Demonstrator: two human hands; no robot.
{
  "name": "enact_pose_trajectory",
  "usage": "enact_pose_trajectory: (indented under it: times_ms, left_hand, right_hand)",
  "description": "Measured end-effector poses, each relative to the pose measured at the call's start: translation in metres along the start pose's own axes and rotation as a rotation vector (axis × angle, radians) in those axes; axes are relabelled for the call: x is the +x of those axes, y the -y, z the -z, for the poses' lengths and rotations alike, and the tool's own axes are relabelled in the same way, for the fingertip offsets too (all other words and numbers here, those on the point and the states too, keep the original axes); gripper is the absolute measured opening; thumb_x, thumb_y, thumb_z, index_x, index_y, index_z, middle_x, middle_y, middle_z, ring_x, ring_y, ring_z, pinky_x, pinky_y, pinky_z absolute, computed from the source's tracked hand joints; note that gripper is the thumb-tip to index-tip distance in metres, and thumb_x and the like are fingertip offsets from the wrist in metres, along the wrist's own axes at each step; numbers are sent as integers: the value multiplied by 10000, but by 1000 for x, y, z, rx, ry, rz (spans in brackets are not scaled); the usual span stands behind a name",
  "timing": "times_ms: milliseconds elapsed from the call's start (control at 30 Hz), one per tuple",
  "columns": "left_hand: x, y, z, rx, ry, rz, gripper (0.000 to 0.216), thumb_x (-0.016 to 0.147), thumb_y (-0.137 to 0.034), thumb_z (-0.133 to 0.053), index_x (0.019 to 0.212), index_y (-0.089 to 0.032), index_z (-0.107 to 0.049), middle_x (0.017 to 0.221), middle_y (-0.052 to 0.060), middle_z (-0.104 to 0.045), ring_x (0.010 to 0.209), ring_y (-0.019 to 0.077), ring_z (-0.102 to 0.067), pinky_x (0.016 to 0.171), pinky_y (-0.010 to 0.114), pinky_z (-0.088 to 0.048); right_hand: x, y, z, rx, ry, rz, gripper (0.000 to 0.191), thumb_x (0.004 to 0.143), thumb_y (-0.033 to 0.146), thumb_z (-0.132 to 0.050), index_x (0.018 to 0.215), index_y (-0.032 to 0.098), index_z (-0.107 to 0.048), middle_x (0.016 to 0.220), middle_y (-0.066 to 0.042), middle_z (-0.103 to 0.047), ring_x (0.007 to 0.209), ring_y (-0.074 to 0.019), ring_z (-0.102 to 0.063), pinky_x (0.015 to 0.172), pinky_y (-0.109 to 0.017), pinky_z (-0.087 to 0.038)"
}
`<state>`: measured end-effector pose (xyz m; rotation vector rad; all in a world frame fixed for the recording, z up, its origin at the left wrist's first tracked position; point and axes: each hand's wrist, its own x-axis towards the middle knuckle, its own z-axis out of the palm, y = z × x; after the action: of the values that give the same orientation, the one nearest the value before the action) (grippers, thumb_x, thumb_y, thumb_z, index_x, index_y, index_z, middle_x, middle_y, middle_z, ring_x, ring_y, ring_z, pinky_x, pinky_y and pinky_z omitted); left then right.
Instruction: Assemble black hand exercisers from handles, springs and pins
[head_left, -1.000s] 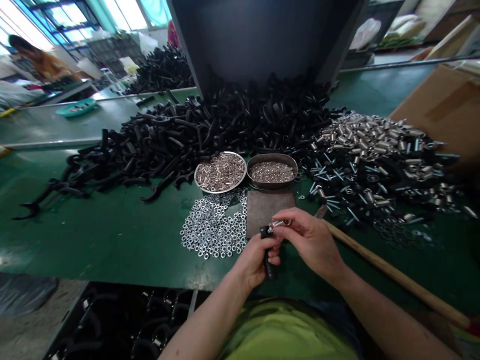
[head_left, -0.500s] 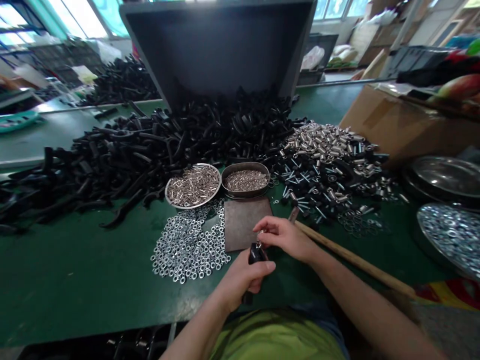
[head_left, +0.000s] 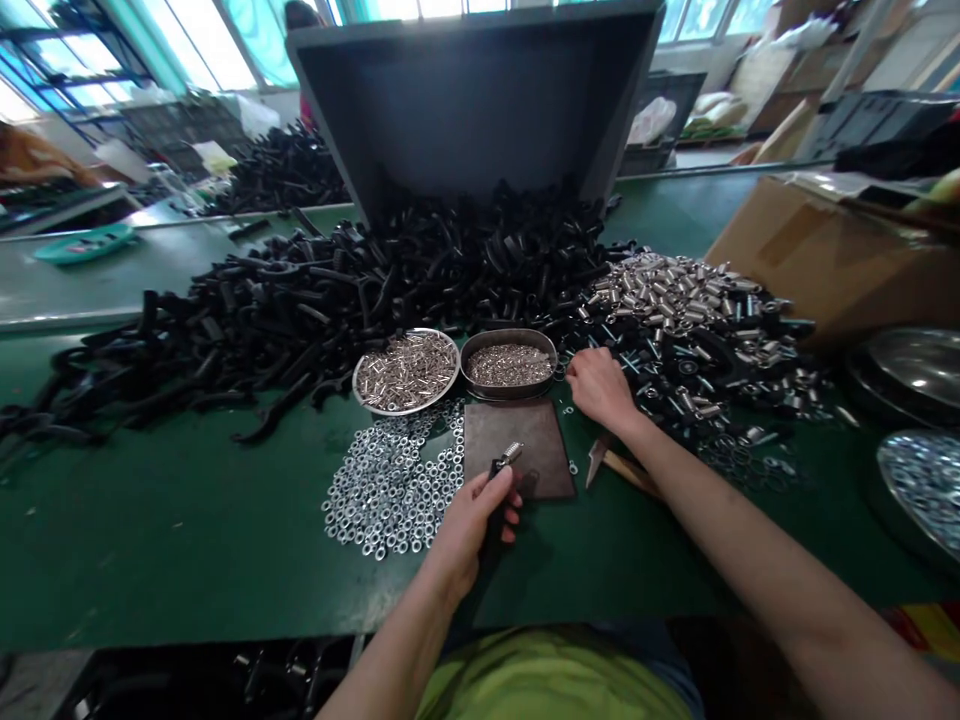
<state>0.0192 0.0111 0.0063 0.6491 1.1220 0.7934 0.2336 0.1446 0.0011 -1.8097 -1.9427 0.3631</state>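
My left hand is wrapped around a black plastic handle, held low over the front edge of a flat metal plate. A shiny coil spring sticks out from the handle's upper end. My right hand is on the table right of an oval tin of tiny metal parts, beside several thin rings. Its fingers are curled together and point down; whatever is between the fingertips is hidden. A hammer lies under my right forearm.
Loose nuts spread left of the plate, behind them a round dish of metal pins. Black handles heap before a tipped grey bin. Springs and black-headed bolts pile at right, near a cardboard box and metal bowls.
My right hand has left the spring at the handle's end and moved forward and right to the rings. My left hand still holds the handle, now tilted, with the spring in full view.
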Motion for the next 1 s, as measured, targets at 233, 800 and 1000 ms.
enact_pose_trajectory:
  times_ms: [233,800,1000]
  left_hand:
    - [7,4,-12,-179,78,82,613,695,-733,-499,832,-139,-564,657,-24,-435,533,68,-380,423,161,-306]
    - [-2,10,-7,0,88,42,438,746,-580,-593,848,-161,-514,627,-57,-374,475,32,-300,380,123,-171]
    - [5,-1,1,-376,17,155,608,783,-699,-409,848,-114,-564,671,-6,-465,470,42,-350,355,129,-235]
  right_hand:
    - [-91,63,1,565,271,58,166,912,333,-346,845,214,-440,673,16,-576,611,-142,-577,586,-261,-423]
    - [-81,42,16,192,307,271,196,896,199,-392,903,199,-587,797,-27,-632,728,-152,-557,641,-257,-419]
    - [-33,-5,24,-485,252,480,253,745,84,-527,943,207,-626,934,-88,-648,873,-223,-520,734,-319,-433]
